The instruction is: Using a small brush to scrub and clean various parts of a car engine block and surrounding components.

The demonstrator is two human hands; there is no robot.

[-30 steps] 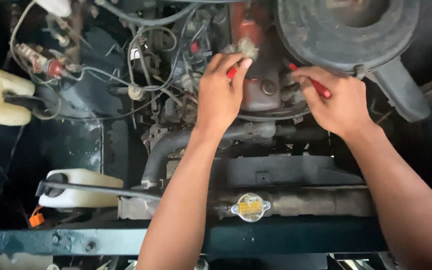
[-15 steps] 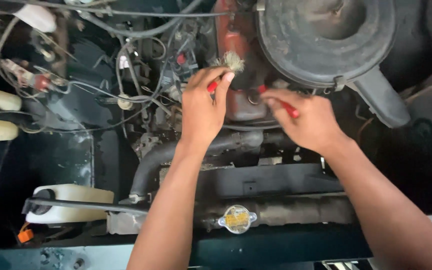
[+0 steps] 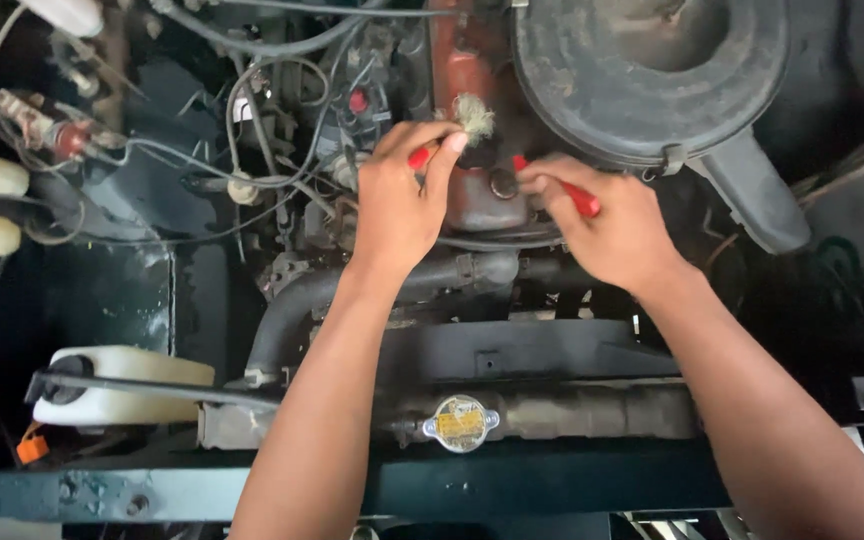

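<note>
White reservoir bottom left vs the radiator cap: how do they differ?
The white reservoir is a long, boxy, pale plastic tank; the radiator cap is a small round metal disc with a yellowish label. A dark rod crosses the reservoir, while nothing covers the cap. Both lie along the front edge of the bay, away from both hands.

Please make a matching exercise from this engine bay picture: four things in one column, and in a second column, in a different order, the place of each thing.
Things:
1. round air cleaner housing
2. radiator cap
3. white plastic tank
4. red-handled tool

Places:
A. lower left, under a thin dark rod
B. in the right hand
C. upper right, above the hands
D. bottom middle, between the two forearms

Pairs: 1-C, 2-D, 3-A, 4-B
</note>
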